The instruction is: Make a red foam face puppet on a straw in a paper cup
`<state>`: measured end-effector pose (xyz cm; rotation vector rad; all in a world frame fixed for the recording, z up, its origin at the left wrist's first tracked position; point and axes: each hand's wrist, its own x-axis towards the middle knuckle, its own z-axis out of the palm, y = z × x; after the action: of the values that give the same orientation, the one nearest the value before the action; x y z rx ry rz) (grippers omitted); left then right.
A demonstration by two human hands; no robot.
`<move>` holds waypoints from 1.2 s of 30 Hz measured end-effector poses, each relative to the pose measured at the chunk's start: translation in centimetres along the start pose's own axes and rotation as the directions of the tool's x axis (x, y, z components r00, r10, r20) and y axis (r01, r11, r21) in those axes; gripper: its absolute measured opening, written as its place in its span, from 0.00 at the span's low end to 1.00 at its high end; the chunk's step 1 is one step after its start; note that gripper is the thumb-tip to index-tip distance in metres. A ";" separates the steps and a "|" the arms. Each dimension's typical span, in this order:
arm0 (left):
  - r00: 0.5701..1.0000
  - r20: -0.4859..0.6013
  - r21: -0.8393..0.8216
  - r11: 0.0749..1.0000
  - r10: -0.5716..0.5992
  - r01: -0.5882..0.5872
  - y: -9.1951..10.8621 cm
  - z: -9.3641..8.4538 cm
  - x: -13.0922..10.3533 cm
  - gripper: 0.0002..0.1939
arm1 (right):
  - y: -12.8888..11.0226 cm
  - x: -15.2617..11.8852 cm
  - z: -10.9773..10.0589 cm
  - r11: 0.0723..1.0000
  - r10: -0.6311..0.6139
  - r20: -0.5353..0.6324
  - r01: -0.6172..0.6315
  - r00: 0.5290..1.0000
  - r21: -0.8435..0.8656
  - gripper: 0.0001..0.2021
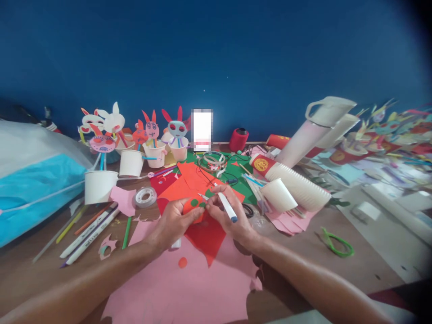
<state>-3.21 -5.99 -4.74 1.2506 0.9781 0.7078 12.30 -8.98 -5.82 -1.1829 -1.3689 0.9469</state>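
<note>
My left hand is closed on the edge of a small orange paper cutout that carries green dots. In my right hand lies a white marker with a blue end, held slanting among the fingers. The right fingertips meet the cutout's right side; whether they pinch a small piece there is too fine to tell. Both hands hover over a red paper sheet and a large pink sheet with cut edges. A loose orange paper circle lies on the pink sheet.
Paper cups with paper animal faces on sticks stand at the back left. A tape roll and several markers lie left. To the right are stacked cups, a leaning jug and a green pipe cleaner.
</note>
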 end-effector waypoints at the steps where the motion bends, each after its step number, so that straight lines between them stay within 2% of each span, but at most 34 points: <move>1: 1.000 -0.003 -0.010 1.000 -0.006 0.006 -0.1 0.0 0.0 0.11 | -0.1 0.0 -0.1 1.000 -0.003 0.005 0.003 1.000 0.000 0.13; 10: 0.999 0.008 -0.107 0.993 -0.054 0.054 -0.2 0.3 0.2 0.09 | 0.2 -0.1 -0.3 1.000 -0.004 0.006 0.004 1.000 -0.024 0.14; 15: 0.994 -0.013 -0.092 0.990 -0.106 0.105 0.1 0.2 0.1 0.10 | -1.6 0.5 -1.5 0.998 -0.037 -0.017 0.036 0.999 -0.053 0.13; 18: 0.995 -0.021 -0.114 0.989 -0.095 0.092 0.6 0.1 0.1 0.09 | -2.5 0.8 -2.9 0.999 -0.029 0.036 0.031 0.999 -0.040 0.11; 21: 0.996 -0.025 -0.132 0.988 -0.081 0.077 0.8 0.1 0.2 0.09 | -3.1 0.7 -3.9 0.983 -0.143 0.068 0.150 0.987 -0.103 0.14; 24: 0.998 -0.012 -0.120 0.991 -0.066 0.064 0.8 0.1 0.2 0.09 | -3.5 0.5 -3.8 0.941 -0.236 0.083 0.249 0.968 -0.228 0.11; 29: 1.000 0.015 -0.110 0.994 -0.025 0.026 0.4 0.0 0.3 0.08 | -3.7 0.3 -2.8 0.883 -0.309 0.018 0.294 0.951 -0.366 0.05; 36: 0.998 0.055 -0.071 0.997 0.001 0.003 0.3 -0.1 0.3 0.10 | -3.1 0.5 -2.6 0.725 -0.482 0.087 0.453 0.872 -0.519 0.03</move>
<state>-3.13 -5.69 -4.53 1.2014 0.9014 0.6982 14.41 -9.31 -2.31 -1.1480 -1.8383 0.1627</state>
